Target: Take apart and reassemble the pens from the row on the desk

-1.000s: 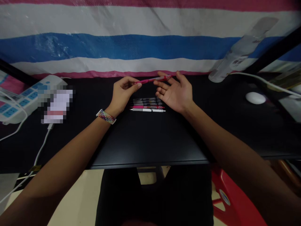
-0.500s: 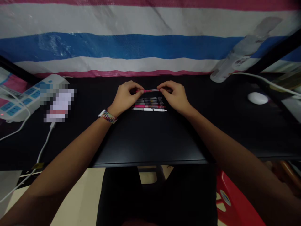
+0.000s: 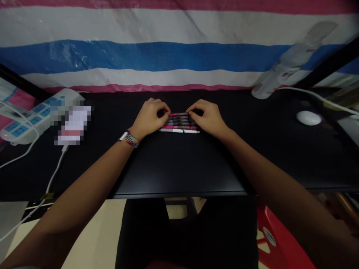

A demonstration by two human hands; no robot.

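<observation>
My left hand (image 3: 151, 116) pinches the left end of a pink pen (image 3: 178, 114), and my right hand (image 3: 206, 116) pinches its right end. The pen lies level, just behind a row of several dark, clear-barrelled pens (image 3: 180, 120). In front of those are a red-pink pen (image 3: 179, 127) and, nearest me, a white pen (image 3: 179, 130). All lie side by side, running left to right on the black table (image 3: 179, 164). My fingers hide some of the pens' ends. A colourful woven band (image 3: 130, 139) circles my left wrist.
At left lie a white power strip (image 3: 39, 117) and a blurred-out phone-like device (image 3: 74, 125) on a white cable (image 3: 56, 168). A clear bottle (image 3: 277, 71) stands at the back right, near a white mouse (image 3: 308, 118). A striped sheet (image 3: 179, 56) hangs behind; a red stool (image 3: 276, 235) is below right.
Both hands have brought the pink pen slightly toward me, closing the gap between it and the row of dark pens. The other pens have stayed in place.
</observation>
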